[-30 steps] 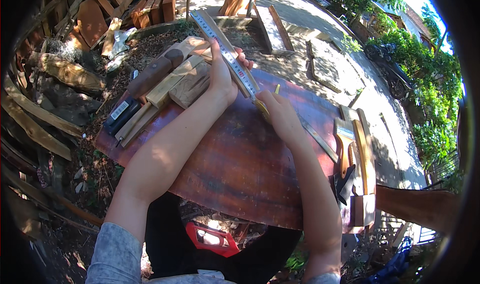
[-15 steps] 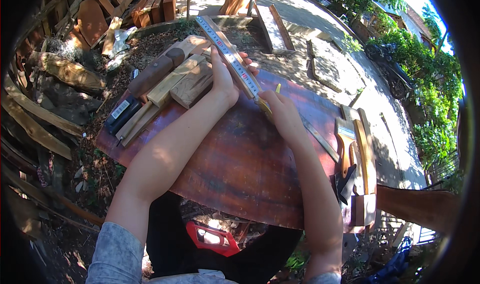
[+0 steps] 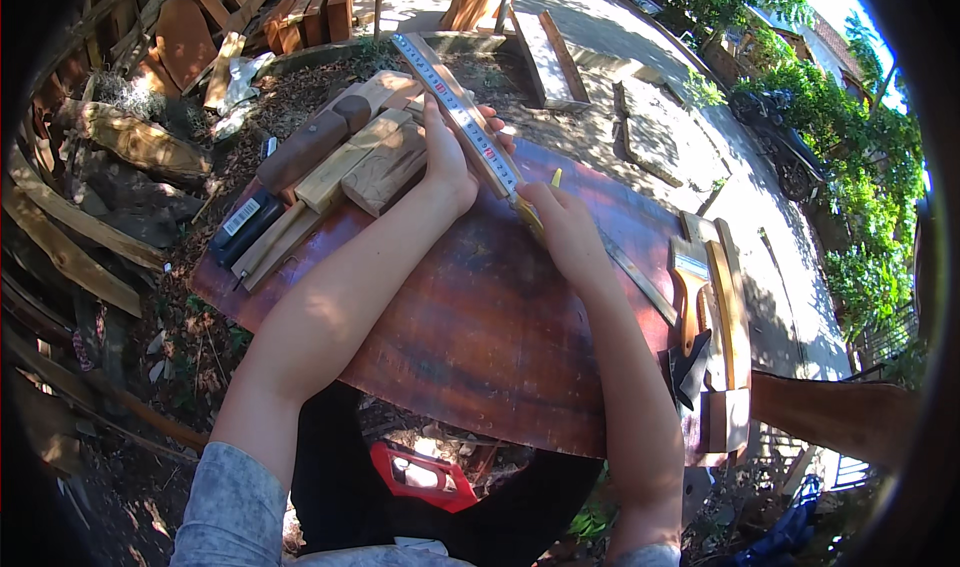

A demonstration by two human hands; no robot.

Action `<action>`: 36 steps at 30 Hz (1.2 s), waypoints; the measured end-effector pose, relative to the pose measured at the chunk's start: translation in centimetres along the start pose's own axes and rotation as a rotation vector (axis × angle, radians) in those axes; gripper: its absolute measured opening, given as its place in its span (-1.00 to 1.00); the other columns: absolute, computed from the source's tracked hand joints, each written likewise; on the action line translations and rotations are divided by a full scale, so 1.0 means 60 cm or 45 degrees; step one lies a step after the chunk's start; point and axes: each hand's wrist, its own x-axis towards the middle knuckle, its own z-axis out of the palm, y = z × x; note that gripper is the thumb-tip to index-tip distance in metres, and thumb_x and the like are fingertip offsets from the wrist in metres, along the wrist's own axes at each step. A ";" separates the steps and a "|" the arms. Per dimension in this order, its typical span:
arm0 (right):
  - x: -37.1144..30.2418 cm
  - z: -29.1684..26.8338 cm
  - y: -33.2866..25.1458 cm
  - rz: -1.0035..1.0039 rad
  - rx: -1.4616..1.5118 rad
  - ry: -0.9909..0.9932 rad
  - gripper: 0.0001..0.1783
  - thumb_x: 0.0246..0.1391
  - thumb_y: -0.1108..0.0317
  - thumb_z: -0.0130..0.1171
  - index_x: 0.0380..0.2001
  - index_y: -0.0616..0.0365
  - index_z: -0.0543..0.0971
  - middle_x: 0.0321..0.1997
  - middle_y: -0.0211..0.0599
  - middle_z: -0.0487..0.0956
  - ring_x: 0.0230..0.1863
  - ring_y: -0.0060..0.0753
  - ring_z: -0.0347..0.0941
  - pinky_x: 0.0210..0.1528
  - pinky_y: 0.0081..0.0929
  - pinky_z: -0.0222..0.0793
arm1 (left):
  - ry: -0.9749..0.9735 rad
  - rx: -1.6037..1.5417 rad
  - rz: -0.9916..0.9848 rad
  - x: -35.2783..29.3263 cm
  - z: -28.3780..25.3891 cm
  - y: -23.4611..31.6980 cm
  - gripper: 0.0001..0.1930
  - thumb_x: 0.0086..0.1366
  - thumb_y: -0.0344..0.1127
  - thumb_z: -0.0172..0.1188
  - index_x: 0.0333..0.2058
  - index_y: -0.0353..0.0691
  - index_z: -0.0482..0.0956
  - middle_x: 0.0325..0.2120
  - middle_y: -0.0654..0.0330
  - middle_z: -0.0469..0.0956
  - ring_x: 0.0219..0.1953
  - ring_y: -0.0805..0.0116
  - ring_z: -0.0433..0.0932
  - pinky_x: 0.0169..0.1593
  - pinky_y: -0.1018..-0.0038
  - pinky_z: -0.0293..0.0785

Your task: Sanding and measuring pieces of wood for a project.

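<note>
My left hand (image 3: 449, 162) is wrapped round a narrow wooden strip (image 3: 423, 49), tilted above the table's far side. Along the strip's face lies the pulled-out white blade (image 3: 466, 119) of a tape measure. At the near end of the strip, my right hand (image 3: 563, 229) grips the tape measure (image 3: 530, 217), whose yellowish case is mostly hidden by the fingers. Beneath both hands is a reddish-brown tabletop (image 3: 470, 337). A thin metal ruler-like strip (image 3: 640, 282) lies on it, just beyond my right wrist.
Wooden blocks (image 3: 350, 162) and a black tool with a white label (image 3: 245, 222) lie at the table's left. A paintbrush (image 3: 690, 302) and wood pieces (image 3: 735, 307) occupy its right edge. Stacked timber (image 3: 130, 137) stands beyond on the left. A red object (image 3: 425, 477) is below the table.
</note>
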 end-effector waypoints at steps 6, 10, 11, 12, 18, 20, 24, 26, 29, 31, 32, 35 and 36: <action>0.002 0.000 0.004 -0.009 -0.003 -0.004 -0.49 0.44 -0.13 -0.01 0.02 0.02 0.71 -0.22 -0.13 0.68 -0.15 -0.08 0.63 0.02 -0.18 0.45 | -0.012 0.027 0.007 0.002 -0.002 -0.001 -0.11 0.57 0.55 -0.44 -0.07 -0.23 0.55 -0.30 0.11 0.60 -0.24 0.11 0.64 0.06 0.01 0.65; 0.000 0.001 0.003 -0.051 0.010 0.023 -0.45 0.42 -0.15 0.02 -0.03 0.09 0.71 -0.25 -0.11 0.68 -0.16 -0.07 0.64 0.01 -0.18 0.45 | -0.021 0.033 0.006 0.003 -0.002 -0.001 -0.11 0.57 0.55 -0.42 -0.07 -0.23 0.55 -0.31 0.11 0.60 -0.25 0.12 0.64 0.04 0.04 0.65; 0.000 0.001 0.002 -0.027 0.014 0.035 -0.43 0.41 -0.17 0.03 -0.06 0.14 0.71 -0.27 -0.10 0.68 -0.17 -0.07 0.64 0.00 -0.18 0.45 | -0.022 0.032 0.004 0.003 -0.001 -0.002 -0.11 0.57 0.55 -0.42 -0.07 -0.23 0.55 -0.31 0.11 0.60 -0.25 0.12 0.64 0.04 0.04 0.65; 0.001 0.001 0.002 -0.006 0.020 0.045 -0.40 0.40 -0.18 0.05 -0.10 0.19 0.71 -0.29 -0.09 0.68 -0.18 -0.06 0.64 -0.01 -0.18 0.46 | -0.017 0.037 0.004 0.002 -0.001 -0.002 -0.11 0.56 0.56 -0.42 -0.07 -0.22 0.55 -0.31 0.11 0.60 -0.25 0.12 0.64 0.04 0.04 0.65; 0.001 0.004 0.002 -0.038 0.034 0.076 -0.34 0.36 -0.22 0.08 -0.16 0.28 0.71 -0.32 -0.05 0.68 -0.20 -0.06 0.64 -0.04 -0.18 0.46 | -0.020 0.045 0.012 0.000 0.001 -0.001 -0.12 0.56 0.57 -0.41 -0.08 -0.22 0.55 -0.31 0.12 0.59 -0.26 0.14 0.63 0.02 0.06 0.65; 0.002 0.005 0.001 -0.021 0.047 0.065 -0.33 0.36 -0.21 0.08 -0.16 0.30 0.71 -0.32 -0.03 0.68 -0.20 -0.06 0.63 -0.04 -0.18 0.46 | -0.013 0.047 0.015 -0.001 0.002 0.000 -0.11 0.56 0.57 -0.41 -0.08 -0.22 0.55 -0.31 0.12 0.59 -0.26 0.14 0.63 0.01 0.06 0.65; 0.004 0.003 0.001 0.068 0.088 0.036 -0.33 0.35 -0.18 0.07 -0.15 0.34 0.70 -0.30 0.01 0.68 -0.19 -0.04 0.63 -0.04 -0.17 0.45 | -0.024 0.089 0.031 -0.006 0.006 -0.003 -0.11 0.57 0.56 -0.41 -0.08 -0.23 0.55 -0.33 0.12 0.58 -0.27 0.16 0.62 0.01 0.08 0.65; 0.000 0.002 -0.002 0.062 0.098 0.049 -0.34 0.35 -0.17 0.07 -0.15 0.34 0.70 -0.30 0.02 0.68 -0.20 -0.05 0.63 -0.04 -0.17 0.45 | -0.029 0.110 0.039 -0.008 0.009 -0.004 -0.11 0.57 0.56 -0.42 -0.08 -0.23 0.55 -0.34 0.13 0.58 -0.27 0.16 0.62 0.00 0.09 0.65; -0.001 0.003 -0.002 0.036 0.114 0.064 -0.35 0.35 -0.16 0.07 -0.14 0.35 0.70 -0.29 0.03 0.67 -0.20 -0.05 0.62 -0.05 -0.17 0.45 | -0.117 0.171 0.091 -0.010 0.011 -0.003 -0.10 0.58 0.55 -0.44 -0.08 -0.24 0.56 -0.36 0.15 0.56 -0.28 0.18 0.61 0.00 0.11 0.64; 0.000 0.003 0.000 0.018 0.117 0.066 -0.35 0.35 -0.15 0.07 -0.14 0.35 0.70 -0.29 0.03 0.67 -0.20 -0.05 0.62 -0.05 -0.17 0.45 | -0.123 0.197 0.098 -0.011 0.013 -0.002 -0.10 0.59 0.54 -0.46 -0.07 -0.24 0.57 -0.38 0.16 0.53 -0.29 0.19 0.59 0.00 0.11 0.63; 0.001 0.003 0.002 0.036 0.111 0.066 -0.34 0.34 -0.16 0.08 -0.15 0.35 0.70 -0.30 0.02 0.67 -0.21 -0.07 0.62 -0.06 -0.18 0.45 | -0.123 0.196 0.097 -0.012 0.014 -0.002 -0.10 0.59 0.54 -0.46 -0.07 -0.24 0.57 -0.38 0.16 0.53 -0.29 0.19 0.59 0.00 0.11 0.63; 0.003 0.003 0.000 0.065 0.098 0.055 -0.33 0.33 -0.19 0.09 -0.19 0.34 0.70 -0.33 -0.01 0.66 -0.24 -0.10 0.61 -0.08 -0.20 0.44 | -0.103 0.199 0.107 -0.012 0.012 -0.002 -0.10 0.60 0.52 -0.49 -0.06 -0.23 0.57 -0.38 0.17 0.52 -0.29 0.20 0.59 0.00 0.12 0.62; 0.003 0.002 0.000 0.080 0.094 0.048 -0.32 0.32 -0.21 0.10 -0.21 0.34 0.70 -0.35 -0.04 0.65 -0.25 -0.13 0.60 -0.10 -0.21 0.44 | -0.096 0.196 0.102 -0.012 0.013 -0.002 -0.11 0.61 0.51 -0.50 -0.06 -0.23 0.57 -0.39 0.17 0.50 -0.30 0.21 0.57 0.00 0.13 0.62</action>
